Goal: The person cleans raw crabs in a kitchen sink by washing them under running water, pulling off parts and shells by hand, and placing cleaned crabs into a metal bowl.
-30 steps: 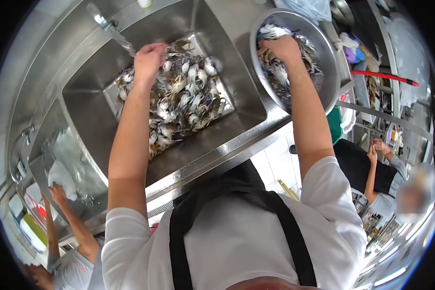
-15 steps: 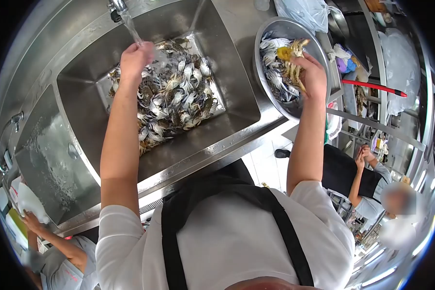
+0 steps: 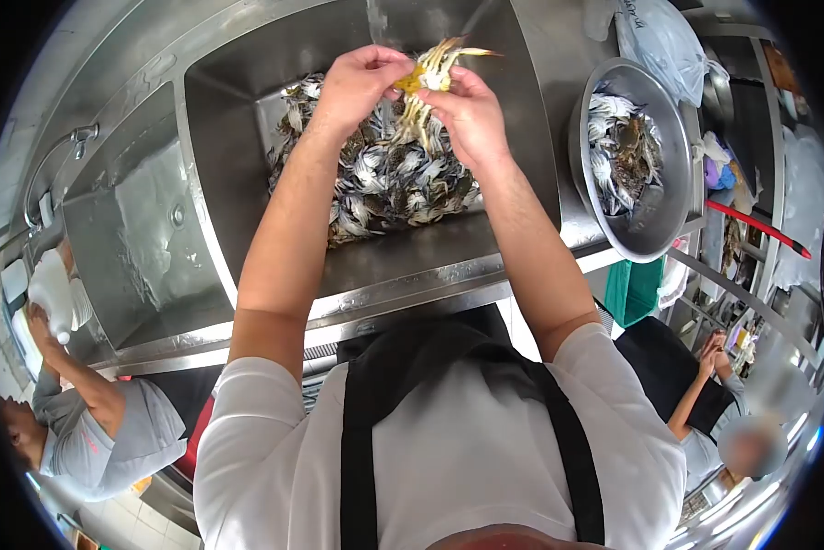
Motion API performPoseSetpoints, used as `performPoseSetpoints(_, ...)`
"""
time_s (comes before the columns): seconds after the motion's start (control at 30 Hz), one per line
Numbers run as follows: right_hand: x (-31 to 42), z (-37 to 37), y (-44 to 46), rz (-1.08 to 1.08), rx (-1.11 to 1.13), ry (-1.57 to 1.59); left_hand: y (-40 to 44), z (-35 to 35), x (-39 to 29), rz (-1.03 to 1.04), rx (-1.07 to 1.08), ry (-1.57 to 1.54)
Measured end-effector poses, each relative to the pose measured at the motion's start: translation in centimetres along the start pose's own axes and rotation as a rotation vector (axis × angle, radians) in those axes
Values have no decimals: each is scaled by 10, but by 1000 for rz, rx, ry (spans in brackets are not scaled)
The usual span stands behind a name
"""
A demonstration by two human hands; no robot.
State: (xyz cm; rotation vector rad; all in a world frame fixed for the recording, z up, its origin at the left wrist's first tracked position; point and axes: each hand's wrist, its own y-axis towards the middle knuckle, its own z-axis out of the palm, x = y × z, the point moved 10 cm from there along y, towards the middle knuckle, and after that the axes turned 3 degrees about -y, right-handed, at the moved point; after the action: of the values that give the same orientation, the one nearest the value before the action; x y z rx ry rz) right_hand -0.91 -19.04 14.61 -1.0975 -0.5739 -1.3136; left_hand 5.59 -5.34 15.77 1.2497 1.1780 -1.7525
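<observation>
Over the large sink (image 3: 224, 119) I hold a crab (image 3: 437, 66) up between both hands, its pale legs spread and a yellow patch on its left side. My right hand (image 3: 472, 115) is closed on the crab's body, thumb in front. From the other side, my left hand (image 3: 362, 87) pinches the crab at the yellow patch, fingertips pressed together. Below my hands lies a heap of crabs (image 3: 398, 179), with white undersides and dark shells, on the sink bottom. To the right stands a metal bowl (image 3: 650, 234) with more crabs (image 3: 627, 151) in it.
Water (image 3: 375, 16) runs down behind my hands. A second basin (image 3: 146, 220) is at left, where a person (image 3: 100, 412) handles a white jug (image 3: 53, 293). Another person (image 3: 705, 367) stands at right. A plastic bag (image 3: 659, 46) and a green bin (image 3: 634, 289) are near the bowl.
My right hand has brought the crab from above the bowl to over the sink. My left hand has left the water stream and now grips the crab too. The view has shifted.
</observation>
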Motion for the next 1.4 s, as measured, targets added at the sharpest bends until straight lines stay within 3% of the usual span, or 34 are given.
performPoseSetpoints(0.67,-26,-5,10,116,-12,61,11,-22,39,-84,17,-260)
performPoseSetpoints(0.77,-27,-6,10,122,-13,96,5,-18,36,-96,18,-256)
performPoseSetpoints(0.83,-30,-8,10,150,-22,124,-1,0,20,40,124,92)
performPoseSetpoints(0.93,-31,-6,9,152,-11,137,-2,9,21,101,122,205)
performPoseSetpoints(1.23,-31,-11,7,137,16,98,1,2,40,-29,104,-13)
performPoseSetpoints(1.4,-31,-10,4,141,28,102,1,0,41,-27,64,54)
